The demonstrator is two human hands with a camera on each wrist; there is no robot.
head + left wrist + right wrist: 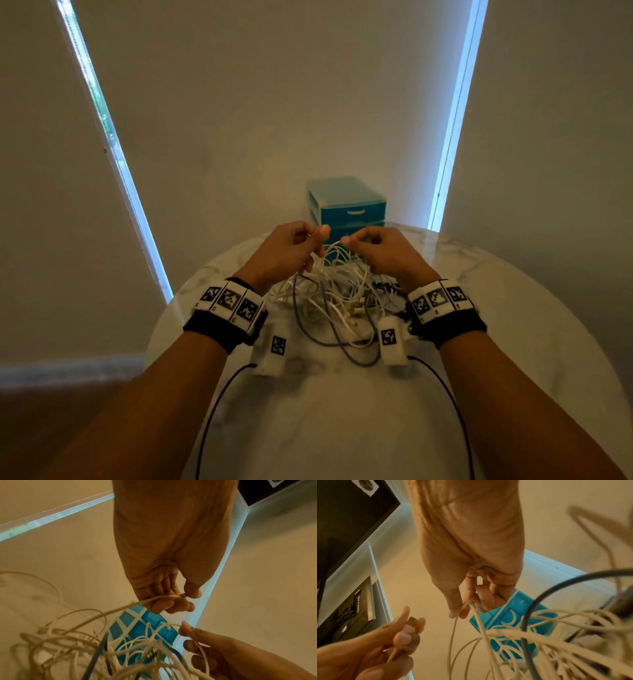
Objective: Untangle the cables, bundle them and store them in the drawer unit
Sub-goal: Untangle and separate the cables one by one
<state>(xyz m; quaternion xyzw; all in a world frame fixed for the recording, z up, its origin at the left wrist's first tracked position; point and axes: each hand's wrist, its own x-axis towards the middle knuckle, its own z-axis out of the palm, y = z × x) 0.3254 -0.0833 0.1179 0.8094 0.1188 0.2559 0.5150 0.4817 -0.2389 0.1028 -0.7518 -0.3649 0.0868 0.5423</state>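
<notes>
Marble round table (pixel 513 308) carries a blue drawer unit (pixel 346 202) at its far edge, with tangled cables (pixel 335 294) heaped nearer. Only the wrist views show the left hand (pixel 291 253) pinching a plug (pixel 411 623) and the right hand (pixel 380 250) pinching a white strand (pixel 164 627).

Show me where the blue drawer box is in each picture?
Head: the blue drawer box is centre, behind both hands.
Left wrist: bottom centre, behind the cables.
Right wrist: lower right, behind the cables.
Shared landmark: the white cable tangle.
</notes>
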